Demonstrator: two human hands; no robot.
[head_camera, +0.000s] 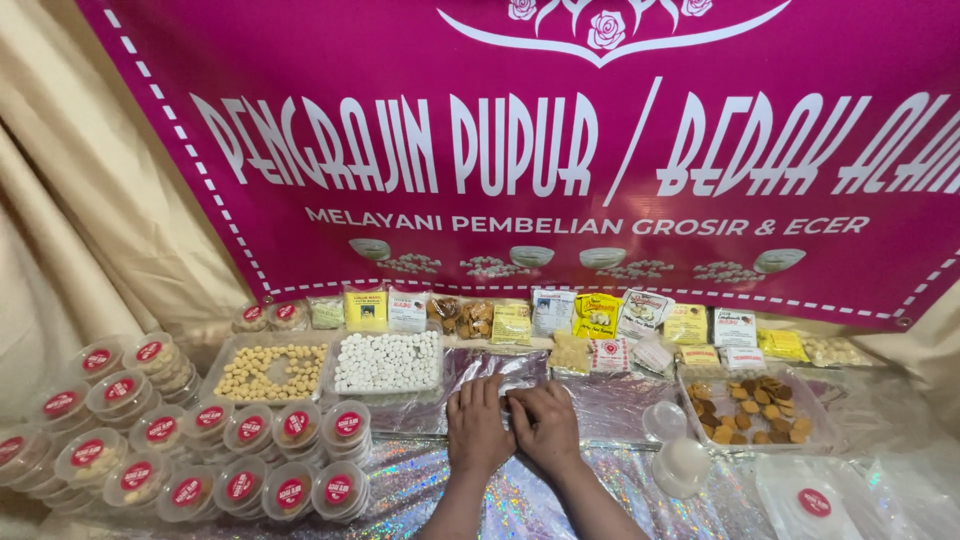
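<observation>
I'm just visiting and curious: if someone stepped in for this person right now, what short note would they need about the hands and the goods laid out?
Left hand: flat, palm down on the shiny holographic table cover, holding nothing.
Right hand: flat beside it, thumbs touching, also empty.
Laid out already: clear tray of white round tablets just beyond the hands, clear tray of yellow round tablets left of it, clear tray of brown discs to the right, stacked small clear tubs with red round labels at far left, sachets along the pink banner.
Loose: open small clear tub and lid near the right hand.
</observation>
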